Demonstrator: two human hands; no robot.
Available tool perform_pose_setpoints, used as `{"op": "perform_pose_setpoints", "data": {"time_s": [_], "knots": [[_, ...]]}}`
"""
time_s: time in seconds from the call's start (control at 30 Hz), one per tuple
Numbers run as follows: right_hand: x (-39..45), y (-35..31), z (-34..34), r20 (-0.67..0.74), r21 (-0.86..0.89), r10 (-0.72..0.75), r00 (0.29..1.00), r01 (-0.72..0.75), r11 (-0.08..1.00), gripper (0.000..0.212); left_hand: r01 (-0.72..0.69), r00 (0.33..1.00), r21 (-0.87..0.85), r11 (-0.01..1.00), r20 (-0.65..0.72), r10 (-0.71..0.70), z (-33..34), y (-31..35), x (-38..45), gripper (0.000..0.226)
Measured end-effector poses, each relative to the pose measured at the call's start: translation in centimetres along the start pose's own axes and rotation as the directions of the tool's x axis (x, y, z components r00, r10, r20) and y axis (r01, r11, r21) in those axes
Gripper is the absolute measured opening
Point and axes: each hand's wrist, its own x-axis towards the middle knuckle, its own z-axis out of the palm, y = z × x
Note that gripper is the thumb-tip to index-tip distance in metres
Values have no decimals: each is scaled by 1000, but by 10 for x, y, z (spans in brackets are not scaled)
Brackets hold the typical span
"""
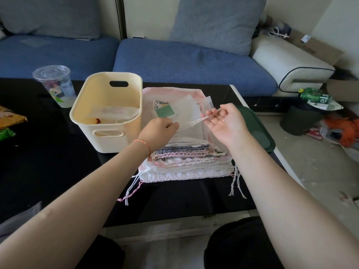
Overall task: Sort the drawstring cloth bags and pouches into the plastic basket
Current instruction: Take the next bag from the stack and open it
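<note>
A cream plastic basket [108,105] stands on the black table, with a pale pouch [112,112] lying inside it. To its right lies a stack of drawstring cloth bags [186,158], white and pink, cords trailing off the near edge. Above the stack, my left hand [159,131] pinches one end of a thin white drawstring [196,122]. My right hand [225,121], palm up, holds the other end between its fingertips. The cord runs taut between them over a sheer white pouch [189,107]. A small bag with a green patch [165,112] lies beside it.
A lidded plastic cup [56,86] stands left of the basket. A dark green lid [258,129] lies at the table's right edge. Snack packets [9,121] sit at the far left. A blue sofa [174,61] runs behind the table. A bin and litter fill the floor at right.
</note>
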Motion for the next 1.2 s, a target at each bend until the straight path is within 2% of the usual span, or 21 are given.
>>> {"op": "perform_pose_setpoints", "data": {"time_s": [0.07, 0.13, 0.17, 0.2, 0.27, 0.33, 0.37, 0.47, 0.57, 0.63, 0.7, 0.73, 0.8, 0.87, 0.9, 0.97, 1.03, 1.1, 1.2], "knots": [[-2, -1, 6, 16, -66, 7, 1000, -6, 998, 36, 4, 1000, 93, 996, -13, -3, 1, -4, 0, 48], [-3, -1, 7, -27, -382, -71, 997, 56, 923, 34, 14, 999, 214, 977, -31, -7, 1, -5, -1, 43], [-3, -1, 6, -24, -577, -150, 988, 109, 810, 32, 19, 999, 260, 965, -41, -9, 2, -4, -2, 42], [-4, 1, 6, 16, -741, -227, 974, 164, 651, 29, 24, 999, 300, 954, -50, -9, 3, -3, -2, 40], [-5, 5, 5, 186, -920, -307, 933, 275, 280, 27, 29, 998, 381, 924, -69, -3, 6, -1, -4, 39], [-7, 10, 2, 349, -936, -294, 890, 347, -61, 32, 21, 996, 482, 876, -82, 21, 7, -2, -5, 35], [-8, 11, 0, 397, -917, -284, 873, 362, -168, 33, 12, 996, 539, 842, -83, 39, 7, -3, -5, 31], [-9, 9, -5, 439, -886, -298, 847, 355, -298, 37, 5, 994, 664, 748, -88, 71, 6, -7, -7, 20], [-12, 9, -5, 467, -856, -299, 832, 342, -387, 37, 7, 994, 707, 707, -84, 74, 8, -7, -9, 19], [-13, 9, -5, 441, -863, -282, 852, 317, -393, 34, 4, 994, 638, 770, -90, 69, 7, -3, -7, 24], [-13, 9, -5, 392, -882, -257, 883, 282, -377, 26, 30, 996, 445, 895, -93, 13, 0, 5, -5, 36], [-14, 9, -3, 368, -897, -240, 899, 275, -346, 20, 42, 997, 320, 947, -77, -18, -4, 10, -5, 39], [-16, 11, 4, 331, -936, -165, 929, 302, -179, 12, 55, 997, 38, 998, -54, -53, -10, 20, -3, 39], [-22, 13, 14, 337, -940, -39, 941, 338, 37, 18, 36, 998, -296, 955, -46, -52, -14, 33, -6, 33], [-24, 15, 19, 364, -928, 17, 931, 361, 89, 20, 13, 999, -445, 896, -39, -34, -16, 39, -8, 30], [-29, 19, 27, 408, -911, 84, 909, 400, 104, 16, -11, 999, -634, 774, -31, -12, -17, 49, -12, 25], [-31, 22, 29, 402, -910, 87, 912, 387, 150, 1, 6, 999, -719, 694, -22, -31, -16, 52, -14, 24], [-30, 23, 28, 382, -909, 95, 919, 354, 221, 10, 23, 999, -765, 643, -9, -47, -15, 47, -11, 24], [-30, 21, 29, 371, -894, 130, 919, 316, 319, 11, 59, 998, -807, 588, 51, -30, -15, 40, -8, 30]]}}
